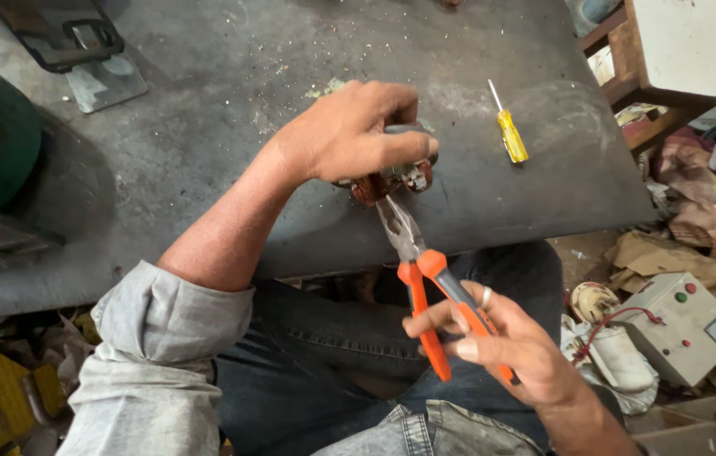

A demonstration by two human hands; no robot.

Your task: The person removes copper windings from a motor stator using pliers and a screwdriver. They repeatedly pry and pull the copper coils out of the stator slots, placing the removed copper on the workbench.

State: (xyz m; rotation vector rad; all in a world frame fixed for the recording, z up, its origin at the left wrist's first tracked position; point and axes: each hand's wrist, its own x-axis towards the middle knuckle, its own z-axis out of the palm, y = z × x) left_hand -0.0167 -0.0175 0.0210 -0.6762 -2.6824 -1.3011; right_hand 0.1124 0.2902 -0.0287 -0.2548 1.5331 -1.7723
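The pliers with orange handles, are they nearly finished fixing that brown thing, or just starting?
Hard to say. Done: nothing clearly loose lies on the dark table. In hand: the left hand clamps a small brown part with copper windings at the table edge, and the right hand works the pliers into it. The yellow screwdriver lies unused.

Grey dusty workbench (206, 127) beneath the hands; wooden stool (679, 59) up right; cluttered floor (679, 253) lower right.
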